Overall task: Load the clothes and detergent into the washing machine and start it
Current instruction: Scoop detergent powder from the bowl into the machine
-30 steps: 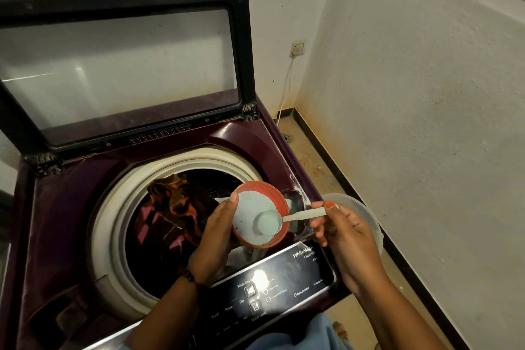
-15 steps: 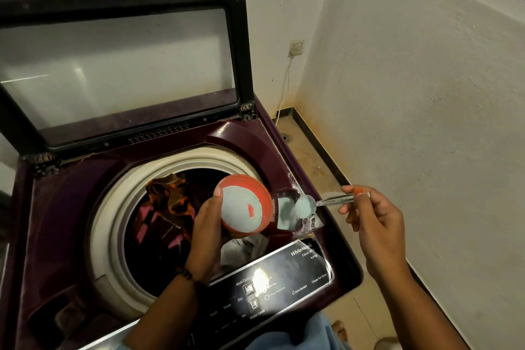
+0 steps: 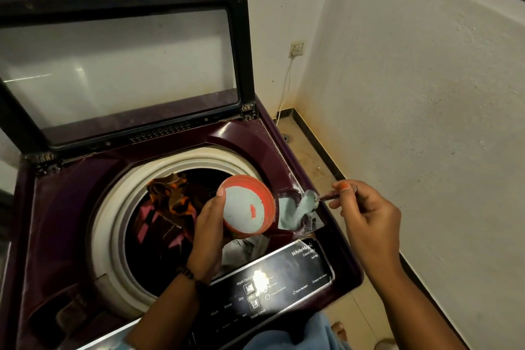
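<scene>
A maroon top-loading washing machine (image 3: 71,193) stands with its lid (image 3: 119,65) raised. Orange, pink and dark clothes (image 3: 167,207) lie in the drum. My left hand (image 3: 208,229) grips an orange tub (image 3: 265,196) of pale blue detergent powder over the drum's right rim. My right hand (image 3: 366,214) pinches a spoon (image 3: 312,197), tipped over the detergent compartment (image 3: 289,214) at the machine's right edge. Powder pours off the spoon onto a blue heap there.
The control panel (image 3: 272,287) with buttons runs along the machine's front edge. White walls close in on the right, with a socket (image 3: 297,50) and cable in the corner. A floor drain (image 3: 286,138) lies beyond the machine.
My right hand scooped powder from the tub, carried the spoon right to the compartment and tipped it. My left hand drew the tub slightly left.
</scene>
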A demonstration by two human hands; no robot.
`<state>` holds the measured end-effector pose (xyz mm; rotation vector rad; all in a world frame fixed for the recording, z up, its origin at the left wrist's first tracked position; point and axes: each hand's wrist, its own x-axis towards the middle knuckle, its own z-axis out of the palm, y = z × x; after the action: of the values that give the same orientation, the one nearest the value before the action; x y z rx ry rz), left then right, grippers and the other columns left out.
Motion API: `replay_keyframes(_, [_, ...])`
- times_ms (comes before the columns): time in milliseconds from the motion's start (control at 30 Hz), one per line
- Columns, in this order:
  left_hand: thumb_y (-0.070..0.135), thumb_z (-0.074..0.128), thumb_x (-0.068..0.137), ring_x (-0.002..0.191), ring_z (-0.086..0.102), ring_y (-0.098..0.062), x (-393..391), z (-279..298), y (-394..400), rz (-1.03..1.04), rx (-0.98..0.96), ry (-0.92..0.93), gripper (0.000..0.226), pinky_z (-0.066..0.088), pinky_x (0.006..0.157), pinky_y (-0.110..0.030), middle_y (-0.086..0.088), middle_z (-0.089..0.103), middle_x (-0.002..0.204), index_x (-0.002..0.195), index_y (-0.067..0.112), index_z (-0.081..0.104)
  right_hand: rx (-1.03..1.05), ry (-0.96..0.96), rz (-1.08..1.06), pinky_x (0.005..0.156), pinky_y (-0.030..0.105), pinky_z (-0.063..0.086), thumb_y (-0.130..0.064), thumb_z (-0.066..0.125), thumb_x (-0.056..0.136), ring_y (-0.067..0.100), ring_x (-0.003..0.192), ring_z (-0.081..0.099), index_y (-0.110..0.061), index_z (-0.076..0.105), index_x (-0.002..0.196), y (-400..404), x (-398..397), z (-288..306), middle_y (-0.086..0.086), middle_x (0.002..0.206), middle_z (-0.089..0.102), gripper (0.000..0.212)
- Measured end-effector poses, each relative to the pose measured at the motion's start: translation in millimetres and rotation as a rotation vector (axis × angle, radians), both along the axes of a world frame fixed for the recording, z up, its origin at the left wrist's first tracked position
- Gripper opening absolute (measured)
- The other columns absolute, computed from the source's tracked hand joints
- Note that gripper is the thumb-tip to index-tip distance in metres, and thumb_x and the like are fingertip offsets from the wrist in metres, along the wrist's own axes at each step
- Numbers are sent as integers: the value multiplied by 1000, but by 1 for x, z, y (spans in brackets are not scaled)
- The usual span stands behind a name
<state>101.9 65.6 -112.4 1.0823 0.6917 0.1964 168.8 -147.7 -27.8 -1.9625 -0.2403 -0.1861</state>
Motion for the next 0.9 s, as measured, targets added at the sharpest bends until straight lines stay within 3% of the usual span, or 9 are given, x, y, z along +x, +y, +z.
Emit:
replay_keyframes(333, [65,51,87,107,67,-27,0,1,-1,0,-7,4,60,60,74,-46,-8,67,120,125,20,60,-72,-44,14,53,8,42,-21,53,94,1,59,61,-25,71,92,6,1,3,-12,72,69,18])
replay_keyframes(567, [64,50,84,108,66,-26,0,4,-2,-5,-2,14,58,58,83,-53,-7,67,120,121,22,62,-112,-71,18,50,8,40,-17,54,94,3,57,60,-19,73,92,7,4,3,-11,68,68,20])
replay_keyframes(700, [63,49,80,107,67,-26,0,6,-2,-5,3,20,58,57,84,-54,-5,68,119,120,23,62,-134,-96,27,48,17,46,-17,53,94,8,59,63,-28,69,88,8,3,6,-11,66,67,20])
replay_keyframes(800, [67,52,82,109,66,-27,0,6,-2,2,2,30,59,56,87,-56,-5,68,119,121,23,62,-179,-93,34,49,36,53,-18,53,95,9,58,63,-23,71,87,7,3,4,-9,66,67,20])
replay_keyframes(900, [67,52,84,110,65,-26,0,7,-3,-6,15,26,58,55,88,-56,-4,68,120,121,24,63,-218,-98,62,52,43,54,-21,53,96,10,62,65,-23,71,91,7,3,0,-9,69,68,19])
